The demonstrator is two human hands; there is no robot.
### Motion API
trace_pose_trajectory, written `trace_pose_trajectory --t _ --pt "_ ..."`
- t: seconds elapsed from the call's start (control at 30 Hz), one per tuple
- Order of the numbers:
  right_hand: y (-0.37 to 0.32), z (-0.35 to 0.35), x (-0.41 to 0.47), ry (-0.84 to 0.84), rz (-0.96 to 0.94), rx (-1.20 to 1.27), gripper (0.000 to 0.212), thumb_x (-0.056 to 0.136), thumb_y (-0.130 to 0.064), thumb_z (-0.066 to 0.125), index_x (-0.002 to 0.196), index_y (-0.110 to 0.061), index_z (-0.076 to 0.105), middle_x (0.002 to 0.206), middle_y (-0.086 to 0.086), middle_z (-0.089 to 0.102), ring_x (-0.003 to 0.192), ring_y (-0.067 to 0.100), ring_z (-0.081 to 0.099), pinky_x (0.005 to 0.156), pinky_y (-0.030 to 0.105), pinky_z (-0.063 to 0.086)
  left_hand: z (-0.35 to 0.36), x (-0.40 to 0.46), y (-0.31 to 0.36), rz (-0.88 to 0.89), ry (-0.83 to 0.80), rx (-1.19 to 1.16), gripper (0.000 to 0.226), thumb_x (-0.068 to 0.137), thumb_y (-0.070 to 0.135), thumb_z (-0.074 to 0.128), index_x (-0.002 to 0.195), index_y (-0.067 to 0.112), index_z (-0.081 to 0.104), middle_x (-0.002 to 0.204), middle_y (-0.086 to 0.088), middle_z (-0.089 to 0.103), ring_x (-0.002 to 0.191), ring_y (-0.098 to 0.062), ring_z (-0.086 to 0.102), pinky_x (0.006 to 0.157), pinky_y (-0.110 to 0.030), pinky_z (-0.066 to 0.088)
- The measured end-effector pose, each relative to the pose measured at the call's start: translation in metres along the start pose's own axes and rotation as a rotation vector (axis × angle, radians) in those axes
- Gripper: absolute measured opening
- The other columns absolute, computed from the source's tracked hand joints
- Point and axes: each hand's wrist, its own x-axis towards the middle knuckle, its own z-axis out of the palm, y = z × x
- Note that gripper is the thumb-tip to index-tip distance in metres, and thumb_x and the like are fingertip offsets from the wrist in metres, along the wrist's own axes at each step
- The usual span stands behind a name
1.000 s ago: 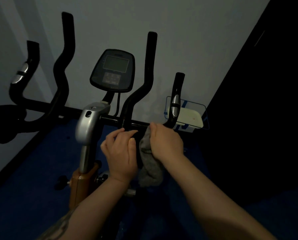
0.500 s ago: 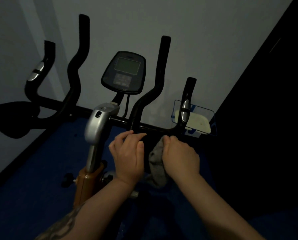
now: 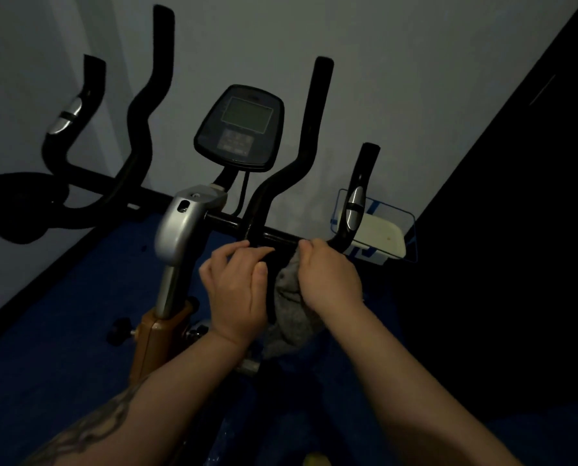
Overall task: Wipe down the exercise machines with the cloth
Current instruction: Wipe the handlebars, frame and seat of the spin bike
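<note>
An exercise bike stands in front of me with black curved handlebars and a dark console on a silver post. My right hand grips a grey cloth just below the right part of the handlebar crossbar; the cloth hangs down between my hands. My left hand sits beside it with curled fingers touching the crossbar near the inner upright. What lies under its fingers is hidden.
A white scale in a blue wire frame lies on the blue floor by the wall, behind the right grip. A dark panel fills the right side. The bike's shadow falls on the grey wall at left.
The view has shifted, so the bike sits further right and lower in frame. Both hands stay at the crossbar; my right hand has slid slightly down and back up with the cloth.
</note>
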Motion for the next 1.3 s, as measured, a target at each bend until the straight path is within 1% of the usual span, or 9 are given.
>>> trace_pose_trajectory --t 0.13,0.4,0.53,0.67,0.8,0.9,1.07,1.2,1.3 --pt "0.018 -0.001 -0.022 -0.017 -0.062 -0.038 0.032 0.104 -0.043 0.021 0.092 -0.022 0.042 0.077 -0.008 0.048 0.07 0.012 0.048 0.051 0.029 0.026 -0.002 -0.001 0.002 -0.022 0.023 0.107 0.041 0.094 0.03 0.03 0.099 0.018 0.069 0.102 0.001 0.063 0.107 -0.018 0.047 0.086 -0.031 0.021" --pt "-0.004 -0.011 0.019 -0.216 -0.338 -0.056 0.038 0.105 -0.03 0.023 0.102 -0.011 0.056 0.096 0.005 0.061 0.088 0.023 0.057 0.08 0.04 0.049 -0.001 -0.008 0.011 -0.19 0.108 0.193 0.031 0.093 0.04 0.032 0.09 0.018 0.054 0.09 0.002 0.049 0.091 -0.009 0.035 0.079 -0.028 0.018" --pt "0.02 -0.023 0.01 -0.293 -0.326 0.037 0.037 0.105 -0.038 0.022 0.091 -0.019 0.051 0.083 -0.003 0.057 0.078 0.016 0.055 0.071 0.035 0.046 -0.001 -0.012 0.017 -0.277 0.117 0.25 0.027 0.095 0.042 0.03 0.089 0.022 0.048 0.088 0.009 0.041 0.085 -0.006 0.031 0.08 -0.025 0.014" --pt "-0.008 -0.022 0.027 -0.323 -0.447 -0.018 0.037 0.106 -0.027 0.023 0.099 -0.009 0.054 0.096 0.007 0.058 0.089 0.027 0.056 0.08 0.042 0.048 0.003 -0.015 0.026 -0.387 0.144 0.29 0.026 0.096 0.046 0.024 0.089 0.027 0.041 0.089 0.007 0.043 0.085 -0.008 0.033 0.082 -0.025 0.014" --pt "0.006 -0.013 0.029 -0.335 -0.561 0.075 0.04 0.105 -0.037 0.023 0.081 -0.019 0.05 0.08 -0.002 0.055 0.077 0.018 0.054 0.071 0.038 0.046 0.007 -0.028 0.036 -0.476 0.154 0.28 0.028 0.095 0.045 0.02 0.094 0.027 0.041 0.092 0.007 0.044 0.086 -0.009 0.034 0.083 -0.028 0.019" --pt "0.023 -0.024 0.033 -0.406 -0.512 0.104 0.039 0.104 -0.04 0.025 0.077 -0.023 0.046 0.079 0.0 0.057 0.076 0.017 0.056 0.076 0.042 0.049 0.011 -0.044 0.041 -0.475 0.133 0.325 0.027 0.096 0.041 0.021 0.098 0.028 0.044 0.092 0.01 0.042 0.085 -0.007 0.034 0.079 -0.029 0.02" --pt "-0.018 -0.018 0.033 -0.365 -0.662 -0.071 0.033 0.105 -0.025 0.025 0.103 -0.011 0.054 0.104 0.008 0.06 0.094 0.029 0.057 0.082 0.045 0.049 0.003 -0.044 0.047 -0.505 0.114 0.419 0.04 0.095 0.046 0.018 0.103 0.028 0.052 0.096 0.009 0.044 0.09 -0.009 0.037 0.078 -0.03 0.022" --pt "0.005 -0.022 0.035 -0.406 -0.635 -0.025 0.04 0.104 -0.039 0.024 0.073 -0.026 0.043 0.077 -0.005 0.054 0.08 0.021 0.056 0.072 0.037 0.045 -0.01 -0.042 0.049 -0.509 0.108 0.374 0.033 0.093 0.051 0.022 0.098 0.034 0.05 0.094 0.012 0.047 0.09 -0.006 0.039 0.079 -0.026 0.019" --pt "0.0 -0.027 0.042 -0.458 -0.619 -0.074 0.038 0.105 -0.035 0.023 0.081 -0.022 0.05 0.089 0.0 0.057 0.091 0.024 0.057 0.081 0.041 0.047 -0.017 -0.037 0.051 -0.454 0.145 0.261 0.019 0.093 0.047 0.034 0.095 0.037 0.05 0.091 0.017 0.051 0.087 0.0 0.044 0.084 -0.013 0.02"
